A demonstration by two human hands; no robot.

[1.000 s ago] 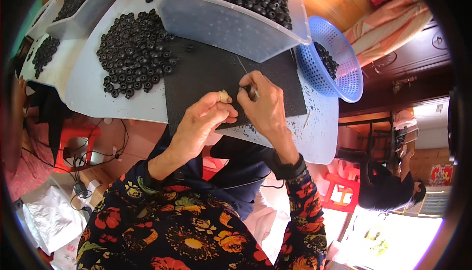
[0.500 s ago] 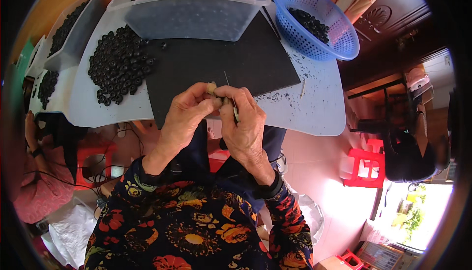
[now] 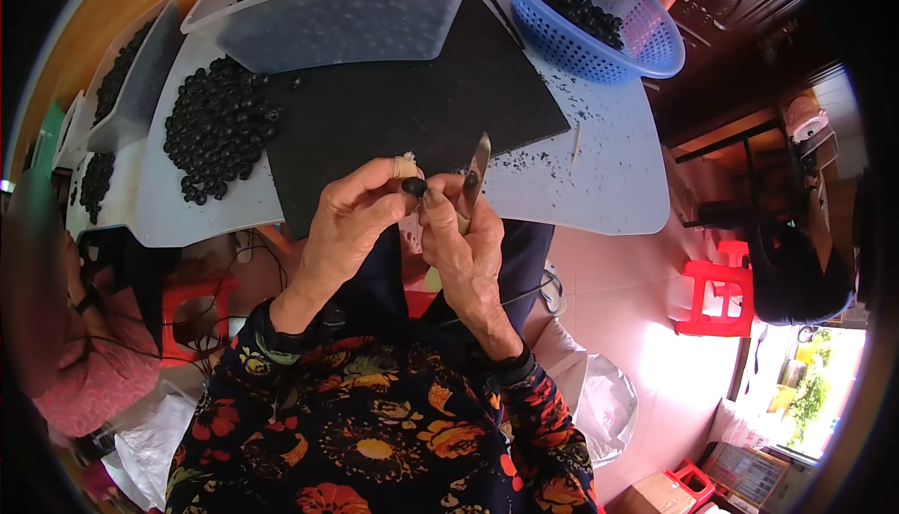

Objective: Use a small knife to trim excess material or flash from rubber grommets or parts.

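Head view: the left hand (image 3: 351,219) pinches a small round black rubber piece (image 3: 414,186) between thumb and taped forefinger, just above the near edge of a black rectangular mat (image 3: 393,102). Touching it, the right hand (image 3: 465,242) is closed around a thin metal blade (image 3: 476,169) pointing upward. A loose pile of black pieces (image 3: 220,125) lies left of the mat; a blue plastic basket (image 3: 646,41) stands beyond.

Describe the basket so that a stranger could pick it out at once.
Start at the black mat on the white table. Past the mat's far right corner sits the basket. Unlike the clear tubs beside it, it is round, blue and perforated.
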